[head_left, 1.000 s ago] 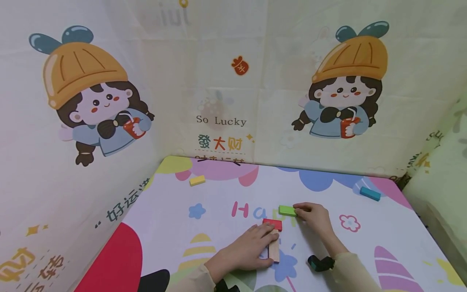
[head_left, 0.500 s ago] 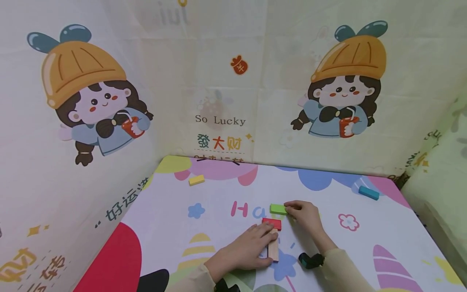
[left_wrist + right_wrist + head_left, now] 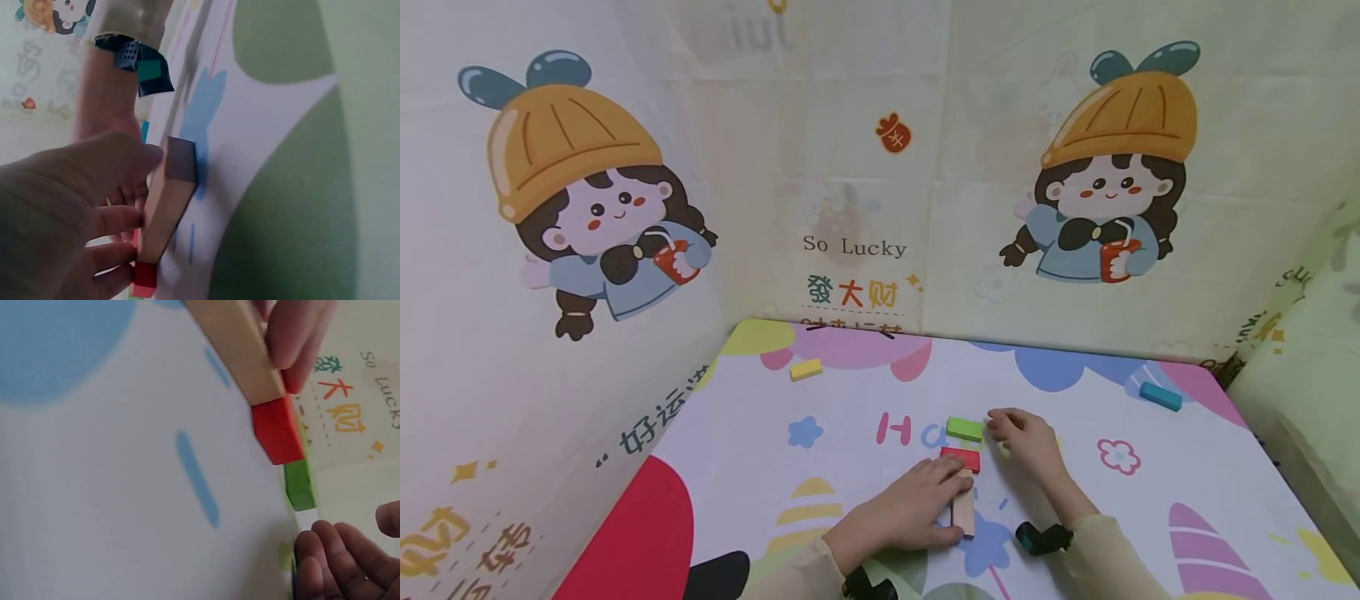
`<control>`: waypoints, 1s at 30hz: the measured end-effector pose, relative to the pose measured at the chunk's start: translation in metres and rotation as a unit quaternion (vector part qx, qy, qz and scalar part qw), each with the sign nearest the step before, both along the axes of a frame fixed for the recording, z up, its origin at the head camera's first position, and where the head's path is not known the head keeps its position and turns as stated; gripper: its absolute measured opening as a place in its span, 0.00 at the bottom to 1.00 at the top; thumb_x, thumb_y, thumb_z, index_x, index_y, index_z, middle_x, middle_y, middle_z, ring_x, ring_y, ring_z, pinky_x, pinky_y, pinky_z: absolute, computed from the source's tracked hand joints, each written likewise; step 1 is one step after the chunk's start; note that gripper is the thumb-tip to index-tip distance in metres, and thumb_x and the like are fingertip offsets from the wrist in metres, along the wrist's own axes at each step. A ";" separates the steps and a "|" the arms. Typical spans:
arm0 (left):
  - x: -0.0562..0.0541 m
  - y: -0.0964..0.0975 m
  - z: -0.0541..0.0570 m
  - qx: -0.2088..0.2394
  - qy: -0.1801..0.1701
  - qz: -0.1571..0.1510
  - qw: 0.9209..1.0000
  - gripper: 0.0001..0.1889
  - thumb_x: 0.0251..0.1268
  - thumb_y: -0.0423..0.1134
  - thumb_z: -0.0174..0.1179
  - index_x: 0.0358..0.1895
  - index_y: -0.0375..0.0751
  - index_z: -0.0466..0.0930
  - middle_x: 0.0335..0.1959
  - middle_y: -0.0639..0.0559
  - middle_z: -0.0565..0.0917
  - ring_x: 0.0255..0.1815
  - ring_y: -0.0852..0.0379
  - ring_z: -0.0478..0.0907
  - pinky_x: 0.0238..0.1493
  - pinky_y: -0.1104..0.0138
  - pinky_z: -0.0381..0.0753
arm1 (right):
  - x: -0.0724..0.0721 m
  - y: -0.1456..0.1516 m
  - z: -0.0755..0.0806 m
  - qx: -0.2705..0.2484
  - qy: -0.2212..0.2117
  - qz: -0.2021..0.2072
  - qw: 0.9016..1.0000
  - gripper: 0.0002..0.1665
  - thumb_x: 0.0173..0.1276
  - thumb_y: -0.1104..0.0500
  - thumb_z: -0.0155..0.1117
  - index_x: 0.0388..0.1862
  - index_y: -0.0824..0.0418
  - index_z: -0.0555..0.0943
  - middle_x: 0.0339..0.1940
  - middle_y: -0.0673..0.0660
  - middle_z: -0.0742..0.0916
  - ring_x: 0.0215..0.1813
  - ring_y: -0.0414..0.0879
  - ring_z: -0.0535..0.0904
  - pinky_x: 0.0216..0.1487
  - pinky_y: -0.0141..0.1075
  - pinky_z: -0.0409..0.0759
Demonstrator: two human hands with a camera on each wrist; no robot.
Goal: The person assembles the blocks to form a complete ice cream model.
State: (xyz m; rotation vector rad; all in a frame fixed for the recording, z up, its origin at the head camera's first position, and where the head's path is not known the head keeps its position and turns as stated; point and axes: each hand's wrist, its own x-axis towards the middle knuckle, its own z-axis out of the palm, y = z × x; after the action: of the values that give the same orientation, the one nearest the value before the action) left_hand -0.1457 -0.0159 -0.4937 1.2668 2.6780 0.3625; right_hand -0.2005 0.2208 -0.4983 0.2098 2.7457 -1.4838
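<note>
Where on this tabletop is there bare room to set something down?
Between the yellow block and green block, and from the right hand across to the teal block, only printed tabletop shows. It's crowded at the left hand, which touches the red block and wooden block.

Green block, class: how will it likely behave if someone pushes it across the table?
The green block should slide rather than roll, since its faces look flat. It seems unlikely to tip, lying on a broad side. It will probably stay stiff: its edges look straight, with no visible sag.
</note>
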 end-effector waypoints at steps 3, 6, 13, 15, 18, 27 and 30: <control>-0.005 0.001 0.001 0.051 -0.045 0.016 0.998 0.33 0.72 0.58 0.60 0.76 0.51 0.68 0.80 0.52 0.65 0.80 0.55 0.62 0.79 0.61 0.64 | 0.005 0.005 0.002 -0.071 -0.020 -0.006 0.997 0.28 0.83 0.49 0.53 0.64 0.70 0.79 0.56 0.66 0.89 0.52 0.52 0.89 0.50 0.35 0.87; -0.012 0.003 0.003 0.121 -0.103 0.046 0.986 0.32 0.75 0.56 0.57 0.78 0.50 0.66 0.79 0.54 0.66 0.79 0.56 0.63 0.78 0.60 0.67 | 0.010 0.011 0.004 -0.134 -0.038 0.003 0.990 0.31 0.85 0.48 0.48 0.68 0.74 0.75 0.60 0.68 0.87 0.58 0.52 0.87 0.56 0.33 0.86; -0.023 0.009 -0.002 0.283 -0.206 0.165 0.922 0.32 0.79 0.54 0.52 0.81 0.50 0.61 0.79 0.55 0.67 0.80 0.52 0.63 0.78 0.49 0.67 | 0.016 0.020 0.002 -0.281 -0.088 0.039 0.955 0.42 0.86 0.39 0.38 0.77 0.73 0.65 0.72 0.69 0.78 0.63 0.46 0.85 0.61 0.32 0.82; -0.027 0.012 -0.006 0.336 -0.231 0.193 0.892 0.31 0.81 0.52 0.51 0.81 0.47 0.61 0.79 0.52 0.67 0.81 0.48 0.63 0.78 0.47 0.65 | 0.017 0.022 0.000 -0.312 -0.094 0.041 0.945 0.44 0.85 0.37 0.35 0.78 0.73 0.63 0.74 0.69 0.76 0.63 0.44 0.85 0.62 0.33 0.82; -0.033 0.016 -0.011 0.383 -0.259 0.222 0.858 0.30 0.83 0.51 0.46 0.81 0.45 0.61 0.80 0.49 0.67 0.81 0.45 0.62 0.78 0.46 0.64 | 0.018 0.023 -0.003 -0.340 -0.095 0.047 0.934 0.47 0.84 0.34 0.33 0.79 0.73 0.61 0.75 0.69 0.75 0.63 0.43 0.85 0.62 0.34 0.82; -0.041 0.018 -0.013 0.397 -0.298 0.255 0.830 0.31 0.83 0.52 0.43 0.82 0.45 0.58 0.79 0.46 0.69 0.80 0.44 0.64 0.79 0.40 0.60 | 0.016 0.018 -0.006 -0.358 -0.094 0.067 0.926 0.51 0.81 0.30 0.37 0.79 0.73 0.60 0.74 0.69 0.75 0.65 0.47 0.84 0.63 0.35 0.81; -0.041 0.018 -0.012 0.394 -0.303 0.251 0.831 0.32 0.83 0.52 0.43 0.82 0.45 0.56 0.78 0.45 0.69 0.80 0.43 0.64 0.78 0.38 0.60 | 0.016 0.017 -0.006 -0.349 -0.092 0.071 0.930 0.51 0.82 0.31 0.36 0.79 0.73 0.61 0.75 0.70 0.74 0.65 0.46 0.84 0.63 0.34 0.82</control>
State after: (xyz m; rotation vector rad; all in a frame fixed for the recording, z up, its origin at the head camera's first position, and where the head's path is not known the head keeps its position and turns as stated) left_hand -0.1867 0.0021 -0.5058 0.3507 2.2478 1.7372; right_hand -0.1850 0.2381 -0.5043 0.1182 1.8885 -2.1351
